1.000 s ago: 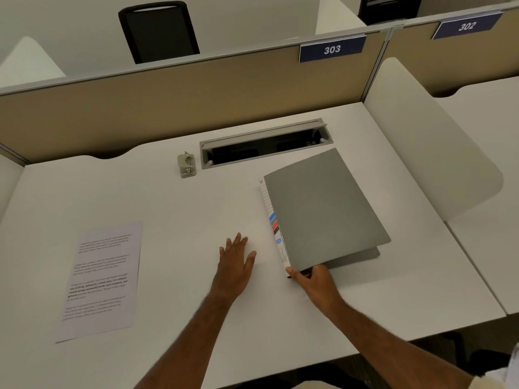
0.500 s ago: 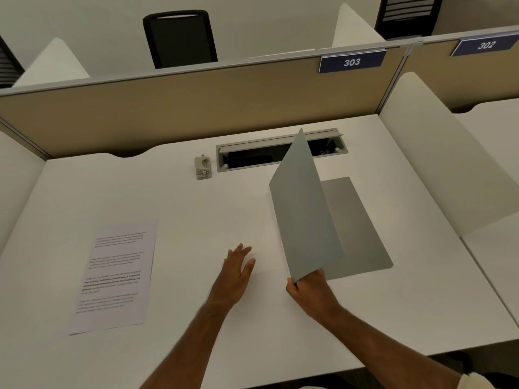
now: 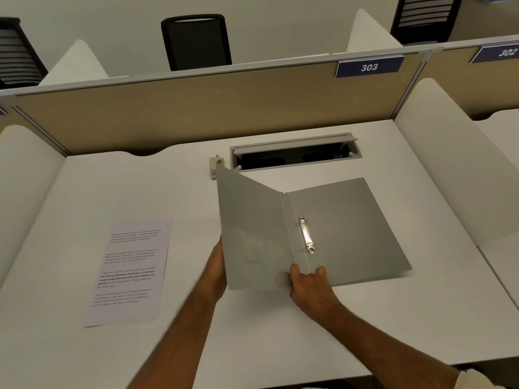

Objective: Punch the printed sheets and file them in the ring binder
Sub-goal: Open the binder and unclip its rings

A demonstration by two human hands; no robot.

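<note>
A grey ring binder (image 3: 345, 220) lies open on the white desk (image 3: 280, 332), its metal two-ring clip (image 3: 306, 234) showing beside the spine. The front cover (image 3: 250, 234) is still raised off the desk on the left. My right hand (image 3: 311, 287) pinches the binder's near edge at the spine. My left hand (image 3: 217, 269) is against the cover's left edge, its fingers hidden behind the cover. A printed sheet (image 3: 132, 270) lies flat at the left of the desk. A small grey hole punch (image 3: 214, 167) stands at the back, partly hidden by the cover's corner.
An open cable tray (image 3: 295, 153) is set into the desk behind the binder. A beige partition (image 3: 196, 108) closes the back, white side dividers (image 3: 449, 169) flank the desk. Black chairs (image 3: 196, 40) stand beyond.
The binder's front cover has swung over from upright to wide open on the left. My left hand has moved off the desk to the cover's left edge. My right hand now holds the spine's near edge.
</note>
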